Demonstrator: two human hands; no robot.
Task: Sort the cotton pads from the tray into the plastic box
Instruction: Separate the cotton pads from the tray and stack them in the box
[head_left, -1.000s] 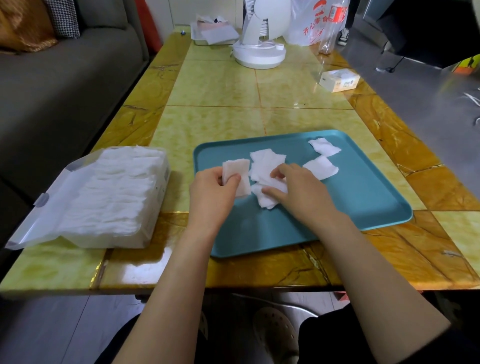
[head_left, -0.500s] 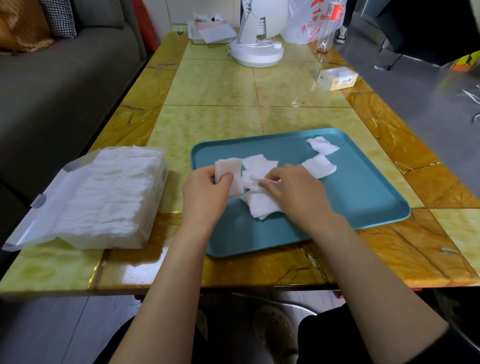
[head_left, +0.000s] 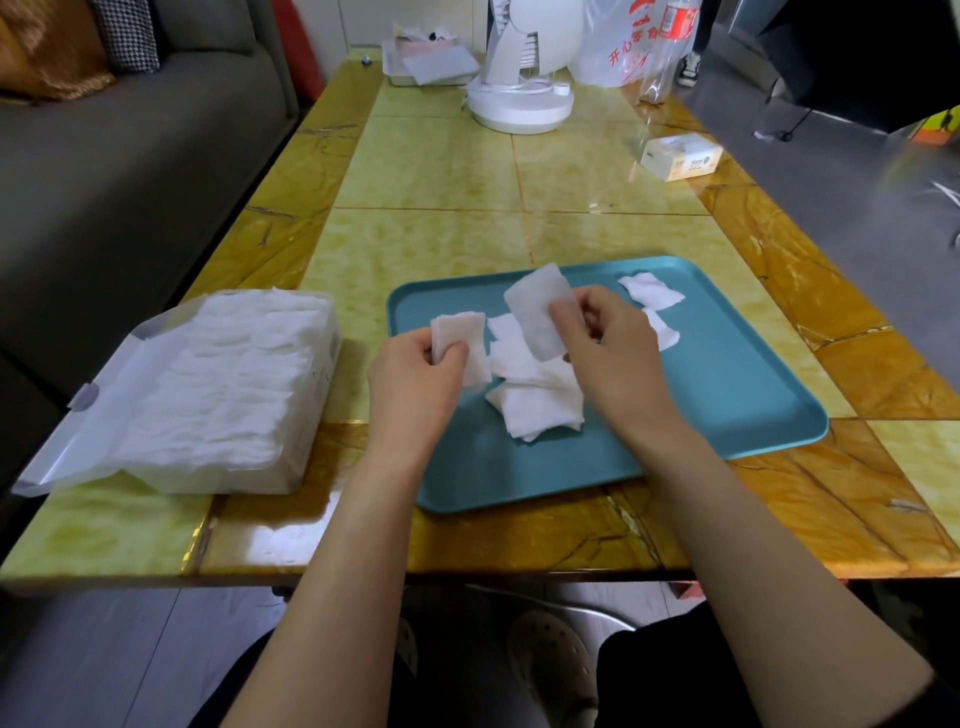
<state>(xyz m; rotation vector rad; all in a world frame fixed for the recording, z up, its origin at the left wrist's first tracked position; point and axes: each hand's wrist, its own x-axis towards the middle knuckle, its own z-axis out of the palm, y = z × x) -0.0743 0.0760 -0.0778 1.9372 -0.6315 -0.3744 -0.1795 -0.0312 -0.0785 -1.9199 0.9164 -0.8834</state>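
A teal tray (head_left: 727, 395) lies on the table in front of me with several white cotton pads on it. A loose pile of pads (head_left: 535, 395) sits at its left middle, and two more pads (head_left: 649, 291) lie near the far right. My left hand (head_left: 410, 379) pinches a small stack of pads (head_left: 462, 338) over the tray's left edge. My right hand (head_left: 613, 358) pinches a single pad (head_left: 535, 306), lifted above the pile. The clear plastic box (head_left: 218, 395), packed with white pads and its lid open to the left, stands left of the tray.
A white fan base (head_left: 519, 104), a shallow tray of papers (head_left: 431, 65), a plastic bag (head_left: 623, 47) and a bottle stand at the table's far end. A small tissue box (head_left: 680, 156) sits at the right edge. A grey sofa (head_left: 104, 182) runs along the left.
My right hand has picked one pad off the pile and raised it. My left hand keeps its stack and has shifted slightly left.
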